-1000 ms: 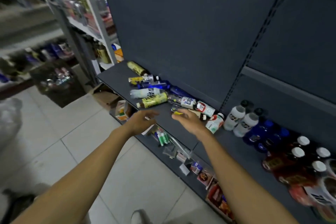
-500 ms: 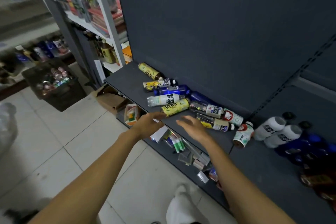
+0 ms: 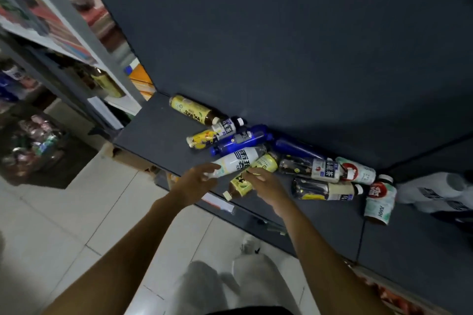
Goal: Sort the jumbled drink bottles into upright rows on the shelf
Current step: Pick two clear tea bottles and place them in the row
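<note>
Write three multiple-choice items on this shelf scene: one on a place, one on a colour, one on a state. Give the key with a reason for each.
1. Where does the yellow-labelled tea bottle farthest to the left lie?
A. Against the back panel of the shelf
B. On the floor tiles
C. In the left hand

2. What colour is the bottle lying just behind the white bottle?
A. Red
B. Blue
C. Green

3. How do the bottles in the pile by the hands stand?
A. Upright in rows
B. Stacked in a crate
C. Lying on their sides

Key:
1 A, it rests on the shelf along the dark back panel.
2 B, its body is deep blue.
3 C, every bottle near the left hand and right hand lies flat and jumbled; neither hand is closed on a bottle.
</note>
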